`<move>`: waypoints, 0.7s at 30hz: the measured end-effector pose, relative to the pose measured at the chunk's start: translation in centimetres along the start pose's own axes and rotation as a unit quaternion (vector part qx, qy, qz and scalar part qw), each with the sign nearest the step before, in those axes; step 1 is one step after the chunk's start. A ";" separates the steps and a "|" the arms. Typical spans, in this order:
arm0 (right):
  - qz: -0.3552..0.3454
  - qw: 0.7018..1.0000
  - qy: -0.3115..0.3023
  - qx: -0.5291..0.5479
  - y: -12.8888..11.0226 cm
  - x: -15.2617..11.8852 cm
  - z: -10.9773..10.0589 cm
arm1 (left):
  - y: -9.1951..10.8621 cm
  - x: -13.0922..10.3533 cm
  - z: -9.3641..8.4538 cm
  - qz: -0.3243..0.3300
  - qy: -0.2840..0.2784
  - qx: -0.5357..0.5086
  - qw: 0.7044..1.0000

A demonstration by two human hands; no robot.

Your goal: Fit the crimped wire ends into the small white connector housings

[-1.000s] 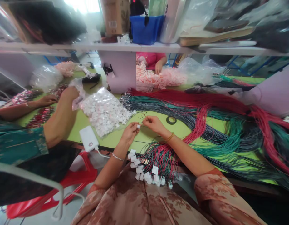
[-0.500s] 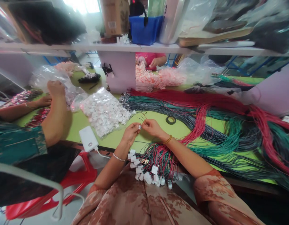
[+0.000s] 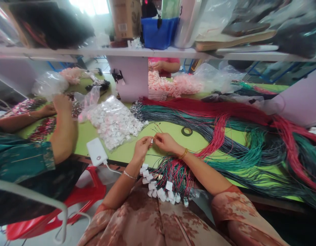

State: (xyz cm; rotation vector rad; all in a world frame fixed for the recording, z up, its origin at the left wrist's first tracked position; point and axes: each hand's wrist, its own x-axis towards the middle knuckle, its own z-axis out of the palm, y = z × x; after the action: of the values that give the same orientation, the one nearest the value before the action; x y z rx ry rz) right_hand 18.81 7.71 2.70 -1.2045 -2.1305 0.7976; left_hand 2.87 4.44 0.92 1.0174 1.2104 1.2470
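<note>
My left hand (image 3: 142,148) pinches a small white connector (image 3: 152,140) over the green tabletop. Close against it, my right hand (image 3: 166,141) is closed on thin wires (image 3: 158,128), whose tips stick up past the fingers. Fingers partly hide where wire and connector meet. Below my hands, at the table's front edge, hangs a bunch of red, green and black wires (image 3: 177,171) ending in white connectors (image 3: 161,194). A clear bag of white connectors (image 3: 114,123) lies to the left of my hands. Long red wires (image 3: 199,106) and dark wires (image 3: 178,119) stretch away to the right.
A roll of black tape (image 3: 186,131) lies beyond my right hand. A white power bank (image 3: 97,151) with a cable sits at the front edge. At left, a co-worker's arm (image 3: 62,126) reaches over the table. A shelf (image 3: 158,52) with a blue bin (image 3: 160,33) spans the back.
My hands have drawn slightly closer together around the connector. The co-worker's hand at left has shifted a little, and the clear bag beside it has moved. Across the table another person's hand has moved.
</note>
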 end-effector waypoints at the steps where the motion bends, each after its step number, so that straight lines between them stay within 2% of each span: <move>1: 0.008 0.999 -0.004 0.039 0.2 0.3 -0.4 | 0.4 -0.9 0.2 0.071 0.018 0.058 0.996; 2: 0.020 0.997 -0.003 0.074 0.2 0.5 -0.8 | 0.9 -2.0 0.5 0.160 0.026 0.119 0.980; 3: 0.033 0.994 0.000 0.100 0.2 0.8 -1.1 | 1.4 -3.2 0.9 0.251 0.010 0.176 0.952; 4: 0.042 0.993 -0.005 0.112 0.0 1.0 -1.2 | 1.8 -4.5 1.3 0.325 -0.044 0.224 0.918; 6: 0.040 0.994 -0.050 0.093 -0.7 1.0 -0.8 | 2.5 -6.9 2.3 0.414 -0.227 0.297 0.830; 7: 0.029 0.994 -0.084 0.064 -1.2 0.9 -0.2 | 2.7 -8.0 2.8 0.430 -0.316 0.322 0.782; 8: 0.014 0.993 -0.115 0.025 -1.7 0.6 0.6 | 2.8 -8.8 3.3 0.433 -0.380 0.334 0.746; 9: -0.003 0.990 -0.137 -0.020 -2.1 0.3 1.5 | 2.9 -9.3 3.6 0.428 -0.423 0.335 0.725; 10: -0.021 0.987 -0.146 -0.066 -2.4 0.0 2.5 | 3.0 -9.6 3.8 0.419 -0.447 0.328 0.719; 11: -0.039 0.983 -0.145 -0.105 -2.6 -0.3 3.4 | 3.1 -9.5 3.8 0.406 -0.452 0.316 0.729; 12: -0.053 0.979 -0.146 -0.134 -2.7 -0.6 4.2 | 3.1 -9.2 3.6 0.391 -0.444 0.303 0.747; 14: -0.065 0.973 -0.154 -0.157 -2.5 -0.8 5.4 | 3.3 -7.8 2.4 0.360 -0.379 0.292 0.801; 15: -0.063 0.972 -0.160 -0.158 -2.4 -0.9 5.6 | 3.4 -6.7 1.4 0.344 -0.322 0.300 0.830; 17: -0.048 0.977 -0.146 -0.147 -2.0 -0.8 5.5 | 3.5 -4.2 -1.0 0.298 -0.154 0.353 0.873; 18: -0.038 0.983 -0.123 -0.132 -1.8 -0.8 5.2 | 3.5 -2.8 -2.3 0.253 -0.066 0.401 0.878; 19: -0.027 0.989 -0.093 -0.108 -1.6 -0.6 4.8 | 3.4 -1.5 -3.6 0.201 0.011 0.464 0.863; 21: 0.003 0.999 -0.041 -0.029 -1.3 -0.3 4.1 | 2.9 0.9 -5.6 0.119 0.096 0.565 0.811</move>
State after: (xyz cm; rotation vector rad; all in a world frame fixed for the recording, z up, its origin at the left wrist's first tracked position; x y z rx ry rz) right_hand 15.35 5.99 0.83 -1.2287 -2.2307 0.8044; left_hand -3.13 5.15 3.03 1.9686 2.1161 0.7228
